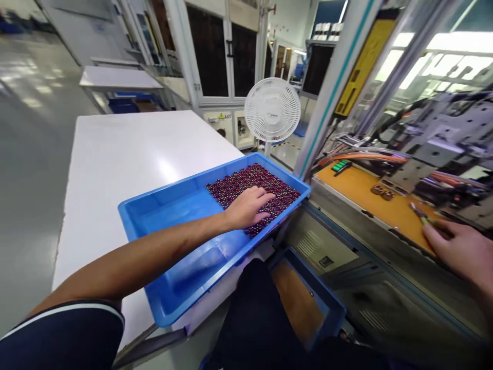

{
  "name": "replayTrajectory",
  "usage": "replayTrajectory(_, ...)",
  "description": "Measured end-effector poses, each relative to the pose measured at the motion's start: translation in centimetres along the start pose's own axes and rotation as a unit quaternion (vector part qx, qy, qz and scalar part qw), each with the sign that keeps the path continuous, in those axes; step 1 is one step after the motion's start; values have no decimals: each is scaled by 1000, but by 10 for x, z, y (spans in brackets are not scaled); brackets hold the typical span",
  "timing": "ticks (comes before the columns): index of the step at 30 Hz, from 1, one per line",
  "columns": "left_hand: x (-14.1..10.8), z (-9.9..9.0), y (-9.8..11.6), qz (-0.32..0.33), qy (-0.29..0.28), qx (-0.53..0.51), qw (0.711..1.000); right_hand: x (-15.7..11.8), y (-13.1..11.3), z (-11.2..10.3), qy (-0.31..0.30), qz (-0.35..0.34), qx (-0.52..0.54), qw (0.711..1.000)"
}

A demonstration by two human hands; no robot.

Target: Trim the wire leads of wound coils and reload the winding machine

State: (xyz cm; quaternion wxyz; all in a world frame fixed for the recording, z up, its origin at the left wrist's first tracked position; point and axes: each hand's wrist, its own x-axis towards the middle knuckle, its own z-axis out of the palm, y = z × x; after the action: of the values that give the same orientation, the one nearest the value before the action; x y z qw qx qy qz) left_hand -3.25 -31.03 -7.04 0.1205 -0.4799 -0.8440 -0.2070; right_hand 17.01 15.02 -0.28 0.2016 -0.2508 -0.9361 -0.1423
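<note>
My left hand [249, 206] reaches over a shallow blue plastic tray [173, 280]. It rests on or just above a heap of small dark parts [271, 180] flecked with red and other colours, its fingers stretched forward and the thumb apart. Whether a part is under the fingertips I cannot see. My right hand [460, 249], blurred at the right edge, is closed on a small hand tool [421, 213] with a metal tip and a greenish handle. That tool is over the orange machine bed [365, 198]. Two small brown round parts [382, 192] sit on the bed.
The tray stands on a white table [115, 154]. Beyond it is a white fan [272, 109]. Machine tooling [439, 154] rises behind the bed, with a green-lit counter [341, 166] at its left. A lower blue bin [331, 303] is beside my legs.
</note>
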Motion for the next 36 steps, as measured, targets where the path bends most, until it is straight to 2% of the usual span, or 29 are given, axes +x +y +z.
replayTrajectory(3, 59, -11, 43, 3, 26, -66, 997, -7, 2, -5, -42, 34, 7, 999)
replayTrajectory(5, 100, -8, 77, 11, 19, -85, 996, -10, -4, -8, -58, 39, 18, 997)
replayTrajectory(7, 139, 5, 111, 11, 13, -95, 995, -13, -8, -12, -72, 44, 28, 996)
replayTrajectory(10, 187, 32, 155, -18, 3, -128, 992, -17, -10, -16, -84, 55, 38, 994)
replayTrajectory(13, 223, 59, 183, -75, 3, -170, 983, -18, -9, -17, -91, 70, 42, 993)
replayTrajectory(17, 251, 79, 200, -141, 11, -216, 966, -18, -8, -17, -101, 85, 55, 990)
replayTrajectory(22, 255, 78, 207, -181, 19, -223, 958, -23, -10, -20, -96, 110, 111, 983)
replayTrajectory(25, 251, 63, 202, -204, 35, -245, 947, -26, -9, -21, -93, 118, 138, 979)
replayTrajectory(27, 245, 50, 196, -227, 55, -289, 929, -26, -7, -20, -94, 115, 140, 979)
replayTrajectory(31, 214, 27, 184, -259, 103, -426, 861, -16, -7, -16, -100, 91, 130, 982)
replayTrajectory(34, 170, 19, 190, -254, 119, -532, 799, -7, -12, -13, -94, 54, 138, 985)
replayTrajectory(36, 136, 21, 200, -241, 112, -590, 762, -3, -15, -12, -83, 18, 155, 984)
